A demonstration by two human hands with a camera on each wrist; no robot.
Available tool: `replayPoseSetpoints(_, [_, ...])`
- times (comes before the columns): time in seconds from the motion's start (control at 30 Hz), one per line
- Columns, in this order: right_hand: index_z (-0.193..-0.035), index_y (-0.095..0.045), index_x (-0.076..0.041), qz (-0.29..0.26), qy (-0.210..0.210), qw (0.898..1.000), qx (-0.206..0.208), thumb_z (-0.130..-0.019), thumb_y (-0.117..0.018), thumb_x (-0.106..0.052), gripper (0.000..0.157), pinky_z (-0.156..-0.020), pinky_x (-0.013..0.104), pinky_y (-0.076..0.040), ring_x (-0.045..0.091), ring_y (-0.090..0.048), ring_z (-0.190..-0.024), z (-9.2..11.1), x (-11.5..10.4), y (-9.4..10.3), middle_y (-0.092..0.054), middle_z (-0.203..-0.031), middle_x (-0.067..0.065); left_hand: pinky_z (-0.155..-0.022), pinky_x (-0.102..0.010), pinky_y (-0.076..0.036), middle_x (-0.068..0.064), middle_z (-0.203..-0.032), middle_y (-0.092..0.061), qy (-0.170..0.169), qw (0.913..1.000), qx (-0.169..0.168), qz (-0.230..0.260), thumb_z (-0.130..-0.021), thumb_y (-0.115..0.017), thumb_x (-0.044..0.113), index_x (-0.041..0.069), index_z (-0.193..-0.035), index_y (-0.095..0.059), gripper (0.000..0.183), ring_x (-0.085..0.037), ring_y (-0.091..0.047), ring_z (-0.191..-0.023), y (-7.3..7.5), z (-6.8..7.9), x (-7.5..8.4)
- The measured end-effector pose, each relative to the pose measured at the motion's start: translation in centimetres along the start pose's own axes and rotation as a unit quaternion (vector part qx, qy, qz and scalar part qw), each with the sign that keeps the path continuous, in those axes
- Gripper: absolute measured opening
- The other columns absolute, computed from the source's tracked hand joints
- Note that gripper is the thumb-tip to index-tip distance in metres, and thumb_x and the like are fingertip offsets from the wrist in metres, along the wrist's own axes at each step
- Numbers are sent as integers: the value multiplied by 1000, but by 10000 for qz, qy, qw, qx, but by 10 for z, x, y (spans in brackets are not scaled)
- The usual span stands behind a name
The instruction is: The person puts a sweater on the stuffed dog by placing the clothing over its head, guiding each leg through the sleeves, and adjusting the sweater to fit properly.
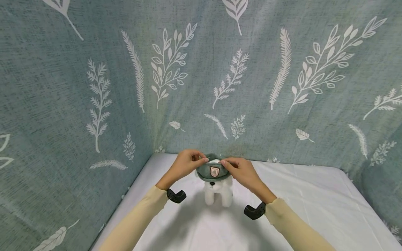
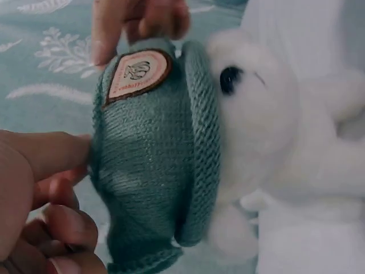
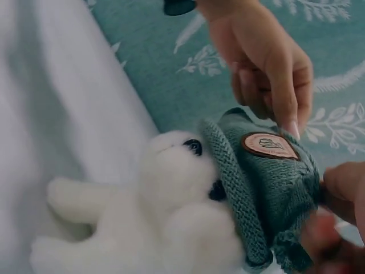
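A white plush dog (image 1: pixel 218 190) stands upright on the white-covered table, facing me. Over the top of its head sits a small green knitted sweater (image 1: pixel 204 173) with a rolled edge and a pink shield-shaped patch (image 1: pixel 214 171) on its front. Its eyes are covered in the head view, while the wrist views show dark eyes beside the rolled edge. My left hand (image 1: pixel 185 165) pinches the sweater's upper rim on the left, thumb and forefinger together. Opposite, my right hand (image 1: pixel 243 172) pinches the same rim. White shows through the opening between both hands.
A white cloth (image 1: pixel 301 202) covers the table. Green curtains (image 1: pixel 201 69) with white leaf prints hang behind it and along the left and right sides. Both wrists carry black camera mounts (image 1: pixel 176 196).
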State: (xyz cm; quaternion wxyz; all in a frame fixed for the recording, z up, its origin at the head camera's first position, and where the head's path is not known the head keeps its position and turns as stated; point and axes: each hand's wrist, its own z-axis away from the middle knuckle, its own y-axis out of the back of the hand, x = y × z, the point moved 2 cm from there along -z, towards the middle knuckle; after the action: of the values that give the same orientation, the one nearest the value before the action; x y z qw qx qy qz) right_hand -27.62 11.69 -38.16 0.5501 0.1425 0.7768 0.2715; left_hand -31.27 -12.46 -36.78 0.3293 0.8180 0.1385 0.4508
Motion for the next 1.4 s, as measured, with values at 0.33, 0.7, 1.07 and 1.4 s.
replayPoseSetpoints(0.33, [-80, -75, -19, 1319, 913, 9859, 467, -98, -73, -32, 22, -94, 56, -44, 32, -57, -105, -5, -5, -3, -66, -108, 7, -70, -31, -50, 1, -96, -65, -509, 9902, -696, -1100, -98, -73, 27, 13, -106, -80, 18, -14, -57, -83, -9, -4, 3])
replayPoseSetpoints(0.7, [-91, -71, -18, 1422, 597, 9880, -120, -99, -72, -26, 12, -64, 32, -47, 11, -53, -74, -4, -3, -4, -60, -88, -3, -70, -34, -45, -1, -90, -59, -476, 9856, -1143, -1151, -102, -67, 31, 13, -118, -77, 26, -18, -51, -79, -11, -2, 0])
replayPoseSetpoints(1.07, [-129, -72, -23, 1991, 241, 9793, -284, -94, -76, -39, 39, -61, 34, -49, 18, -61, -81, 1, 5, -4, -61, -100, 4, -76, -44, -49, 4, -78, -65, 380, 9752, -1682, -1386, -98, -68, 48, 22, -135, -65, 45, -31, -61, -106, -8, 4, -7])
replayPoseSetpoints(1.4, [-136, -68, -20, 1627, -178, 9840, -698, -96, -70, -50, 50, -60, 34, -50, 10, -63, -69, 2, 18, 0, -73, -91, 1, -65, -38, -59, -15, -91, -65, 1368, 9678, -1973, 760, -96, -76, 31, 21, -138, -58, 46, -31, -70, -74, -17, 8, -15])
